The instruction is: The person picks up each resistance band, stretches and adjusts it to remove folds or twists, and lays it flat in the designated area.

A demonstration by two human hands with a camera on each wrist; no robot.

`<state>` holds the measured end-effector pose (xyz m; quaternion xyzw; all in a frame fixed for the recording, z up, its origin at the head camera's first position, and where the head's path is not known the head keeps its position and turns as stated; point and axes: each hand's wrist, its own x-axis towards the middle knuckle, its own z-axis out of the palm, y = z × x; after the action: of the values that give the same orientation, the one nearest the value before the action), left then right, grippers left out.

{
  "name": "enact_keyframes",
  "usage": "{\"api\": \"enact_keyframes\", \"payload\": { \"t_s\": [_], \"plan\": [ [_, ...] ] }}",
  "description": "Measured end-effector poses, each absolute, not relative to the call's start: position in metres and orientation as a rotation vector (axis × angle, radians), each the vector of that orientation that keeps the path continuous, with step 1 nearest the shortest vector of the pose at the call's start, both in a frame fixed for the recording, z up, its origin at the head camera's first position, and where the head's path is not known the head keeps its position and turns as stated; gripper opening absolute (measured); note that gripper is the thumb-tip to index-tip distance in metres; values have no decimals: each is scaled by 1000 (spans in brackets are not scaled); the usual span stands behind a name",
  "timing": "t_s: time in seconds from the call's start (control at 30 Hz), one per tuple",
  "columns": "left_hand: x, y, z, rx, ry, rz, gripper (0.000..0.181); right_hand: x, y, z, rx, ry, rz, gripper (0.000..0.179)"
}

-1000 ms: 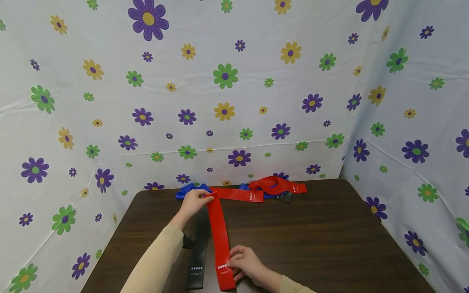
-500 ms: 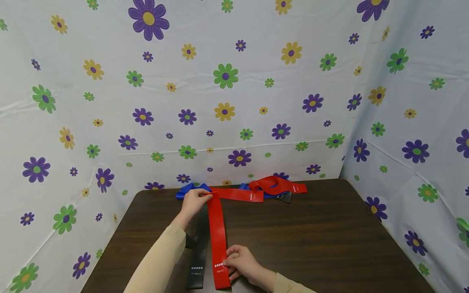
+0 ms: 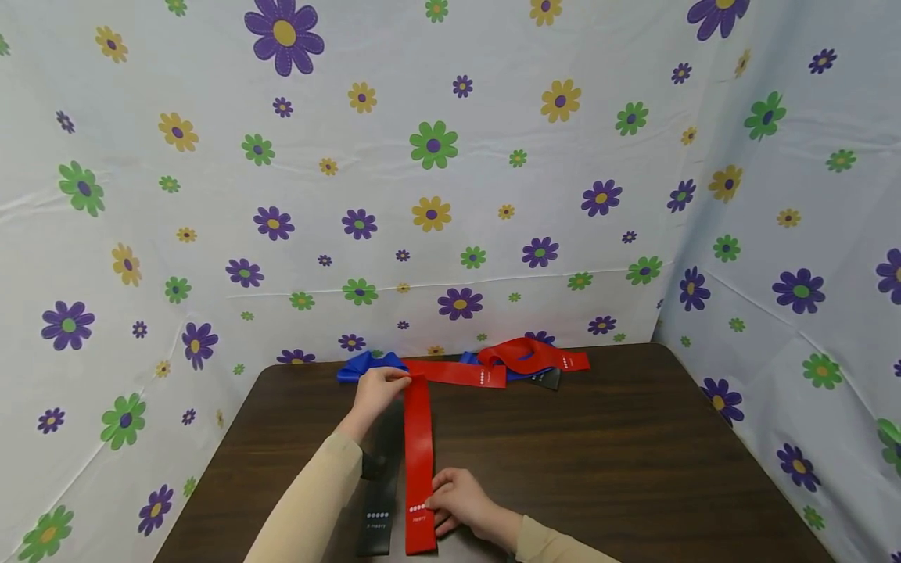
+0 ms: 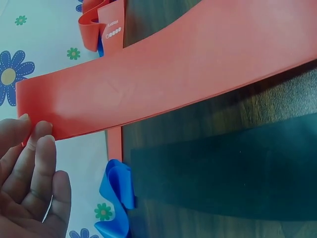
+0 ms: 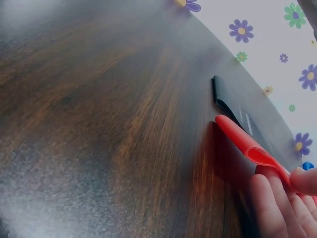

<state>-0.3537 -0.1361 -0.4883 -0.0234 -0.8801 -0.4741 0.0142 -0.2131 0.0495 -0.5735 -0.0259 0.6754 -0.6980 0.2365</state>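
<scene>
A flat red resistance band, printed with white dots and the word Heavy, is stretched lengthwise between my two hands. My left hand pinches its far end between thumb and fingers, as the left wrist view also shows. Near the printed end, my right hand grips the band's right edge; in the right wrist view the thumb lies over the red loop with fingers beneath. Just left of it a black X-Heavy band lies flat on the table, partly hidden by my left forearm.
Along the table's back edge lie a crumpled blue band, another red band and a heap with a twisted red band over blue and black ones. A flowered white sheet hangs right behind the brown table.
The near end of the red band has swung left, with my right hand moving along, so the band now lies straighter beside the black one. My left hand keeps its pinch, shifting very slightly.
</scene>
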Motion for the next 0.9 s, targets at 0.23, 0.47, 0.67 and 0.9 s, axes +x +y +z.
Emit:
{"api": "enact_keyframes", "payload": {
  "t_s": [0.23,0.47,0.67,0.9],
  "plan": [
    [-351,-131,-498,-53,-2732,-1522,22,-211,47,-575,-74,1863,-1904,18],
    [-352,-129,-507,-47,-2714,-1549,19,-214,50,-577,-101,1906,-1854,17],
    [-354,-126,-510,-63,-2694,-1563,17,-218,51,-576,-100,1947,-1782,15],
    [-353,-124,-515,-94,-2702,-1531,16,-219,51,-571,-114,1954,-1753,12]
  ]
}}
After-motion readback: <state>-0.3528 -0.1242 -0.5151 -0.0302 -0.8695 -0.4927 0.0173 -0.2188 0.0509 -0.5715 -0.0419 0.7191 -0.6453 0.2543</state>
